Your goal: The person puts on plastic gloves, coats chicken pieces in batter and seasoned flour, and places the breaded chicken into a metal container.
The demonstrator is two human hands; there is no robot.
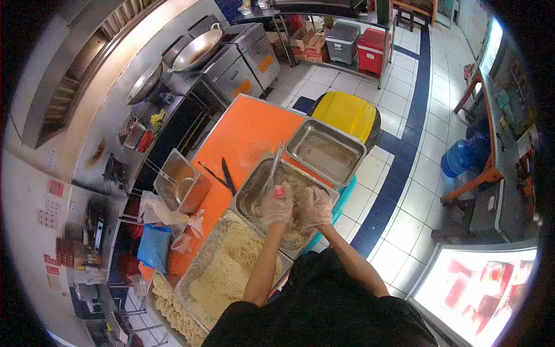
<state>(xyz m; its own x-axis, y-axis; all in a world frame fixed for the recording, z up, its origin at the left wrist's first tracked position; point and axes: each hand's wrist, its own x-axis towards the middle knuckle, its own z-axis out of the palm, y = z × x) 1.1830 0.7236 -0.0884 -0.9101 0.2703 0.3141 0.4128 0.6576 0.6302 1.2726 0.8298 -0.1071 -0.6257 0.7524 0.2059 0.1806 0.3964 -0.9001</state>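
Both my hands are in clear plastic gloves over a steel pan point(245, 196) holding a wet greyish batter. My left hand point(277, 207) is closed around a small pinkish-red piece point(280, 191) that looks like raw meat. Beside it on the right, my right hand point(317, 207) has its fingers curled together; what it grips, if anything, is hidden. A wire whisk point(274, 170) leans in the pan, its handle over the far rim. Nearer to me, below my left forearm, lies a wide tray of pale flour point(231, 272).
A shallow steel pan point(326, 151) adjoins the batter pan. On the orange tabletop point(248, 124) lie black tongs point(225, 175). A deep steel container point(182, 188) with a strainer and a blue bag point(155, 247) stand left. Coated pieces point(173, 303) fill a tray. A yellow-lidded bin point(347, 113) stands beyond.
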